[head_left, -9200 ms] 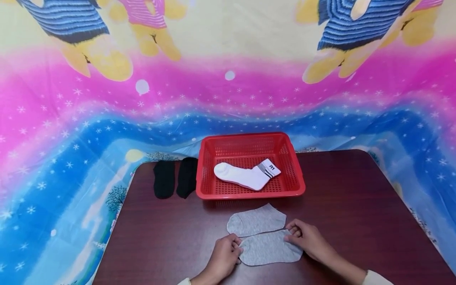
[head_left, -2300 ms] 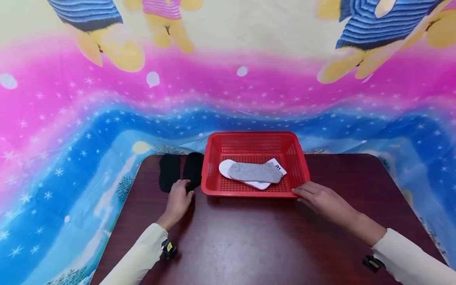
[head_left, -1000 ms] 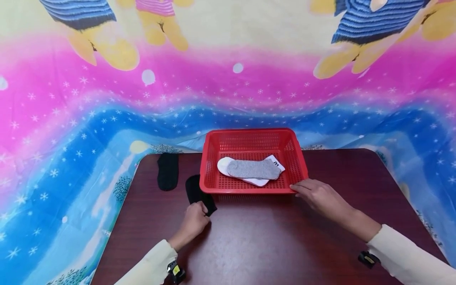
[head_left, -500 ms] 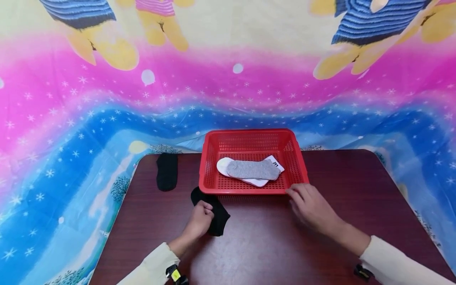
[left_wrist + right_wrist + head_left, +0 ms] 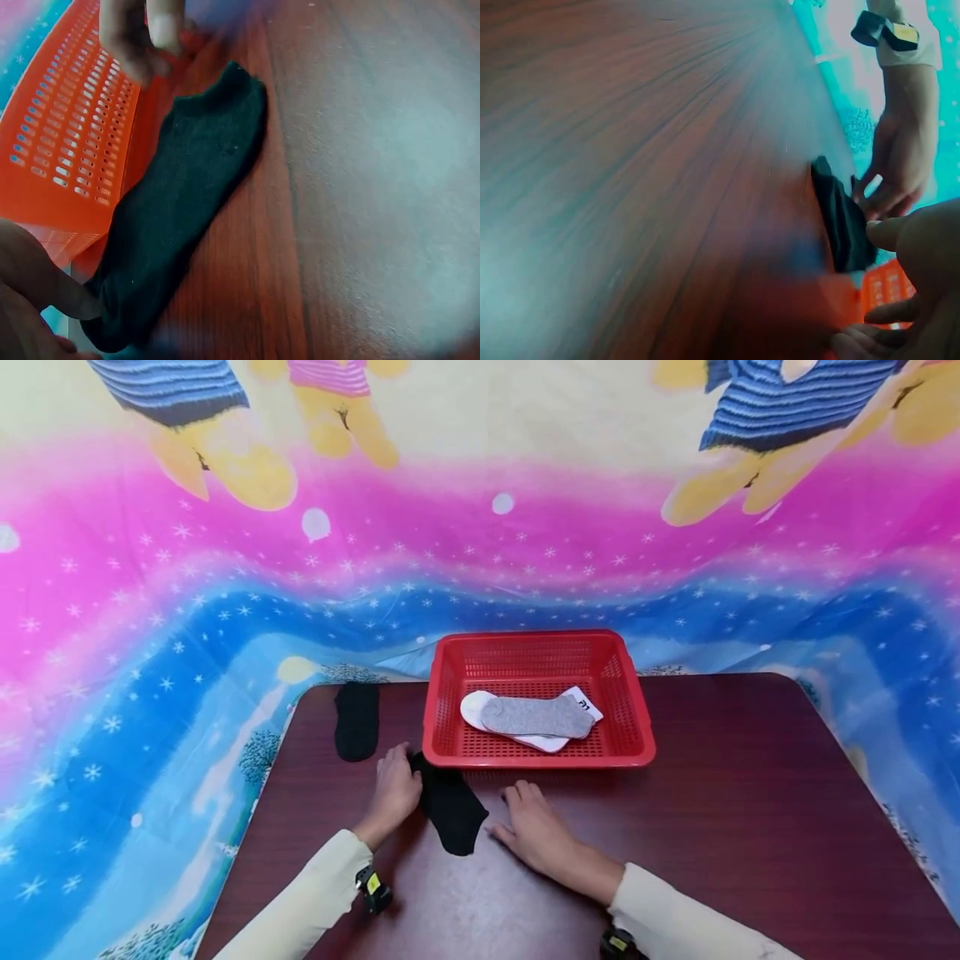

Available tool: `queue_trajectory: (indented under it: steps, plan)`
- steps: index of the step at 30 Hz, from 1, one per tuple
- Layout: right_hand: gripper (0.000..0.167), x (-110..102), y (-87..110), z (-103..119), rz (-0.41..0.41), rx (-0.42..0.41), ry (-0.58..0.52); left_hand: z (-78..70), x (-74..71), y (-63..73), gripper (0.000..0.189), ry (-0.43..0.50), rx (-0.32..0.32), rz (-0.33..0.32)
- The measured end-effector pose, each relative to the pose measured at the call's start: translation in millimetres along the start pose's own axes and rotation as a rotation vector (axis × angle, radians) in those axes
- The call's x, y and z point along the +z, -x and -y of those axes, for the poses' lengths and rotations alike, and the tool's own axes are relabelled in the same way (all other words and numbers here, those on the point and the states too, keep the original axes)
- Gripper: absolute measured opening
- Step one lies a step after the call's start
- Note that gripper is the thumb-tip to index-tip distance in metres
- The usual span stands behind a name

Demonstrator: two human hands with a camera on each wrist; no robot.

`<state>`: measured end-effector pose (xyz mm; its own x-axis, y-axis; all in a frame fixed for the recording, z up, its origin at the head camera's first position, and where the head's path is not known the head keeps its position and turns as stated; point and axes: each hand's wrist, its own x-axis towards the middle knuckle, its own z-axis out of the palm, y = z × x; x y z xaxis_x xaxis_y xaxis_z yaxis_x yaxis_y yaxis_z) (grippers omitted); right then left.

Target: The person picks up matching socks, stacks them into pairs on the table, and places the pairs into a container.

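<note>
A black ankle sock [image 5: 452,810] lies slantwise on the table in front of the red basket, its cuff end toward me. My left hand [image 5: 395,789] pinches its toe end; in the left wrist view the thumb [image 5: 79,300] presses on the fabric there. To the right of the cuff, my right hand [image 5: 542,833] hovers low with fingers spread and holds nothing. The right wrist view also shows the sock [image 5: 841,217] between both hands. A second black sock [image 5: 357,721] lies flat at the table's back left.
The red perforated basket [image 5: 540,762] stands at the back middle of the dark wooden table [image 5: 750,810]. Inside it, a grey sock [image 5: 536,717] lies across a white sock [image 5: 472,708]. A patterned cloth [image 5: 480,552] hangs behind the table.
Grey socks went from the table into the basket. My left hand dragged one black sock toward me and shifted to its toe end. The right hand left the basket rim and came over beside the cuff.
</note>
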<state>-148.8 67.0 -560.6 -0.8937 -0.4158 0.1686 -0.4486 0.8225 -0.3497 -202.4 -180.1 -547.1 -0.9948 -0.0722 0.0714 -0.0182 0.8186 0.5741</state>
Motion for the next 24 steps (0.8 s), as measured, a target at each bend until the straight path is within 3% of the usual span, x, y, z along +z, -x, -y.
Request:
queue_trajectory:
  steps: [4,9,18,24]
  plan:
    - [0.061,17,-12.5,13,-0.028,0.032,0.1,-1.3,3.6,-2.2,0.051,-0.058,0.056,-0.005]
    - [0.056,29,-24.2,21,-0.081,0.056,0.151,-1.6,6.2,-2.3,0.044,-0.073,0.046,-0.014]
    - [0.033,30,-31.0,28,-0.074,0.063,0.028,0.7,9.4,-4.0,0.016,-0.069,0.018,-0.044]
    - [0.024,27,-32.7,26,-0.034,0.031,-0.106,2.8,5.2,-6.1,0.005,0.016,-0.019,-0.04]
